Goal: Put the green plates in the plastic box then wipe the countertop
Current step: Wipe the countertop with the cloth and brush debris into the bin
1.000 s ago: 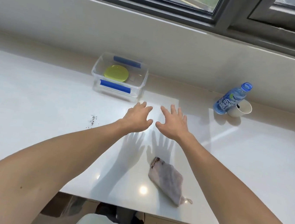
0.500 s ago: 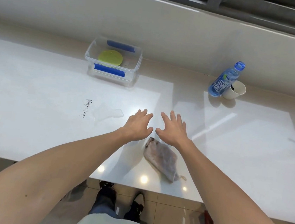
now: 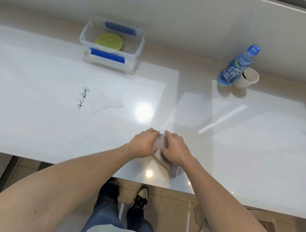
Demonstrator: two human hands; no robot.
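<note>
A green plate [image 3: 109, 41] lies inside the clear plastic box [image 3: 139, 43] with blue clips at the back of the white countertop [image 3: 33, 121]. Near the front edge a grey cloth [image 3: 161, 142] lies under both hands. My left hand [image 3: 144, 143] and my right hand [image 3: 175, 147] sit side by side on the cloth, fingers curled over it. Dark crumbs [image 3: 83, 96] and a small puddle of water [image 3: 106, 103] lie on the counter to the left of the hands.
A blue-labelled plastic bottle [image 3: 235, 68] and a white paper cup [image 3: 248, 79] stand together at the back right. A wall ledge runs behind the counter. Below the counter's front edge are a tiled floor and the person's legs.
Both hands came back from near the box toward the front edge and settled onto the cloth, their fingers closing over it. The view tilted downward.
</note>
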